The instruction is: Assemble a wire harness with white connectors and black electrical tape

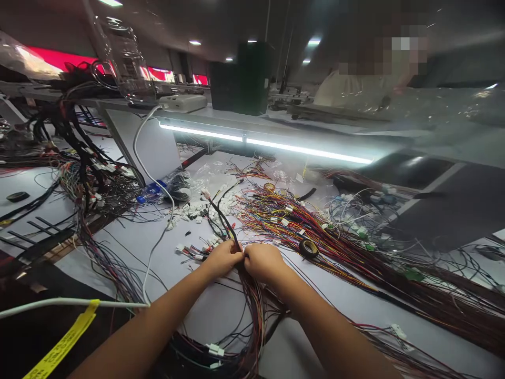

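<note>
My left hand and my right hand meet knuckle to knuckle at the middle of the white table. Both are closed on a bundle of thin wires that runs back toward me. A black taped branch of that harness rises from between my fingers and ends in a white connector. A small roll of black tape lies just right of my right hand.
A big fan of coloured wires spreads right. Loose white connectors lie ahead. A white cable with a yellow tag crosses left. Dark harnesses hang left. A light strip runs under the shelf; another person sits beyond.
</note>
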Demonstrator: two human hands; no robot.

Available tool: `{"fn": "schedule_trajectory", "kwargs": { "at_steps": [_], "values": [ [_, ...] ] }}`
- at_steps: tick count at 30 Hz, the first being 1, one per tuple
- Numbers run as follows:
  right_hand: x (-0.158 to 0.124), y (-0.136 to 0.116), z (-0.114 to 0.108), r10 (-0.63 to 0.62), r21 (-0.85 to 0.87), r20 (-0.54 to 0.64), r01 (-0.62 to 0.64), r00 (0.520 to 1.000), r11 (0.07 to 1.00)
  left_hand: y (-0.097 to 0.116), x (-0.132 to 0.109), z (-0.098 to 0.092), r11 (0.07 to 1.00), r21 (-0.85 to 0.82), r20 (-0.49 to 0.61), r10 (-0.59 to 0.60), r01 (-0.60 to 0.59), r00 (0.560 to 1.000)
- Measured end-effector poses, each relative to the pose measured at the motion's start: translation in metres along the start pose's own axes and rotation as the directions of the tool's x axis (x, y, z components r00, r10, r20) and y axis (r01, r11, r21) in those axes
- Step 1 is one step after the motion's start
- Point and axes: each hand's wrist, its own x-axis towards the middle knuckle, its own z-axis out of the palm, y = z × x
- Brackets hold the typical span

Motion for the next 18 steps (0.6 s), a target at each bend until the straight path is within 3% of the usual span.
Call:
{"fn": "schedule_trajectory", "kwargs": {
  "at_steps": [3, 7, 12, 14, 18],
  "values": [
    [0.000, 0.000, 0.001, -0.024, -0.036, -0.024, 0.023, 0.999, 0.999, 0.002, 0.002, -0.001, 1.000, 0.020, 0.009, -0.004, 0.003, 1.000],
    [-0.020, -0.009, 0.004, -0.114, -0.058, -0.106, 0.108, 0.988, 0.992, 0.004, 0.003, -0.004, 0.997, 0.070, -0.007, -0.037, 0.037, 0.999],
    [-0.056, -0.008, -0.004, -0.260, 0.014, -0.352, 0.283, 0.899, 0.959, 0.008, 0.005, -0.006, 0.987, 0.126, -0.047, -0.092, 0.097, 0.995],
    [-0.063, 0.006, -0.008, -0.217, 0.030, -0.368, 0.245, 0.904, 0.969, 0.012, 0.006, -0.006, 0.986, 0.119, -0.046, -0.111, 0.116, 0.993],
    [-0.064, 0.038, -0.010, -0.031, -0.072, -0.228, 0.015, 0.973, 0.997, 0.022, 0.004, -0.013, 0.989, 0.041, -0.084, -0.140, 0.143, 0.987]
  ]
}}
